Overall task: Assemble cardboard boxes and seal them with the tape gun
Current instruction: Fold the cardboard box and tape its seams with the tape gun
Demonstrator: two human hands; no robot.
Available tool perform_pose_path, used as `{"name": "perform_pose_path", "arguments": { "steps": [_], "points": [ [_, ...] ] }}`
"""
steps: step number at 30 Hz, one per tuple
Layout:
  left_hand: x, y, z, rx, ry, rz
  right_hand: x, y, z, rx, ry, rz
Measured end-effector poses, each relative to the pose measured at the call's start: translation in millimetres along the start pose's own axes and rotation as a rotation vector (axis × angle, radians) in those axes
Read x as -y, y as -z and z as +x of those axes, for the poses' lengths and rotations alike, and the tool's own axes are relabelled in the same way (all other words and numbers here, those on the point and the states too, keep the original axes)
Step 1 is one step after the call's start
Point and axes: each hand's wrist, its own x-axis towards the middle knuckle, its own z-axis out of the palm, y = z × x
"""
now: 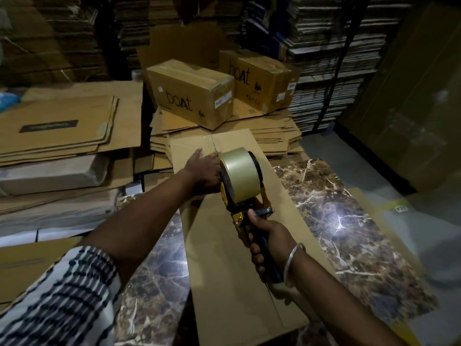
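A long brown cardboard box point(234, 275) lies closed on the marble table, its top seam running away from me. My right hand point(268, 243) grips the black handle of a yellow tape gun point(239, 186), which carries a fat roll of tan tape and sits over the seam near the box's far half. My left hand point(203, 171) rests flat on the box top just left of the roll, fingers stretched toward the far end.
Two taped "boAt" boxes point(192, 93) point(262, 81) stand on flat cardboard behind the table. Stacks of flattened cartons point(64, 131) fill the left side, and shelves of cardboard point(331, 58) rise at the back. The marble tabletop point(349, 216) shows either side of the box.
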Motion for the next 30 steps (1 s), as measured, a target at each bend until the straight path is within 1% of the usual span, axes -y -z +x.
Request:
{"name": "perform_pose_path", "arguments": {
  "steps": [3,6,8,10,13,17,19,25,30],
  "points": [
    [16,-1,22,-0.042,0.064,0.06,21,1,17,0.024,0.003,-0.012],
    [26,8,40,-0.055,0.078,0.094,46,1,36,0.043,0.021,-0.02],
    [28,12,46,-0.023,0.052,0.059,58,1,47,0.057,0.021,-0.011],
    [30,7,47,-0.039,0.036,-0.044,64,2,52,0.07,0.008,-0.006],
    [33,2,46,-0.019,0.053,-0.101,58,2,56,0.065,-0.003,-0.022],
    [31,10,44,0.04,0.076,0.013,51,-2,51,0.045,0.004,-0.013],
    [30,8,44,0.047,0.076,0.025,45,1,41,0.042,-0.004,-0.009],
    [40,-14,52,-0.031,0.026,0.012,5,15,-1,0.006,-0.055,-0.012],
    [32,-10,45,-0.08,0.042,-0.008,2,12,-6,-0.007,-0.017,-0.016]
  ]
}}
